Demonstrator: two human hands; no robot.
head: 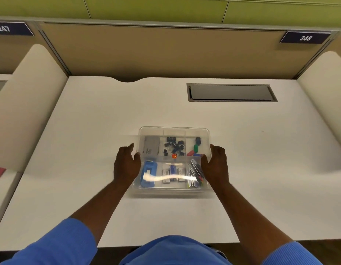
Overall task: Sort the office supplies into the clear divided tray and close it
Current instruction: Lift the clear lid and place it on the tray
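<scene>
A white desk [85, 134] fills the booth, walled by tan partitions with number plates 247 [12, 28] and 248 [306, 37]. A grey hatch [231, 92] is set into the desk's far right. The tray [173, 129] sits on the desk at its near middle, directly before the person, and glare streaks its top; I cannot tell whether a lid is on.

The left hand [125, 166] grips the tray's left side, thumb over the rim and fingers outside. The right hand [216, 165] grips the right side likewise.

Inside, a blue block [149, 173] lies front left and a grey box [151, 147] back left. Black clips [174, 146] are heaped back middle, and small boxes [173, 172] lie front middle.
</scene>
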